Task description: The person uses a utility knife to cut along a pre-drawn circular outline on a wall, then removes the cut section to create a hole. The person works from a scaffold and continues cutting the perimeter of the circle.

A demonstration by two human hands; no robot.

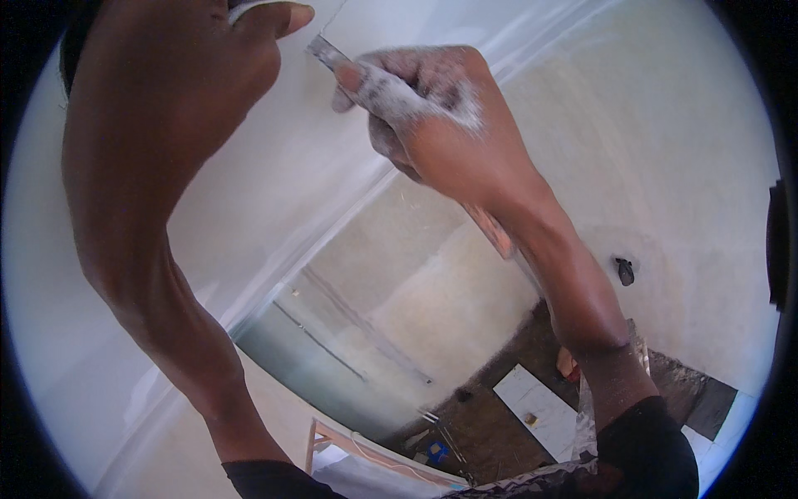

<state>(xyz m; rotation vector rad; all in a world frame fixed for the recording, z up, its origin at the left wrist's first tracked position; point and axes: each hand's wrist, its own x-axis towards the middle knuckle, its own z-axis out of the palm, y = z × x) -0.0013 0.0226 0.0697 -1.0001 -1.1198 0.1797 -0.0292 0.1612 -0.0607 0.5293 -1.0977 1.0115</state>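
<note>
My right hand [432, 104], dusted with white powder, is closed around a thin flat grey strip [326, 51]. The strip's end sticks out past my thumb, close to a pale, smooth surface [274, 166]. At the upper left, my left hand [199, 83] is curled, its thumb pointing right. A sliver of something white [258, 7] shows beside that thumb; most of the fingers are hidden or cut off by the top edge. Below my right wrist, an orange-brown wooden-looking piece [490, 231] shows; whether it joins the strip I cannot tell.
Plastered walls [449, 283] surround me. Far below lies a dark, dirty floor [499, 416] with a white panel [536, 407] and a small blue item [436, 452]. A wooden frame [332, 437] stands at the bottom. A black fixture [624, 271] sits on the right wall.
</note>
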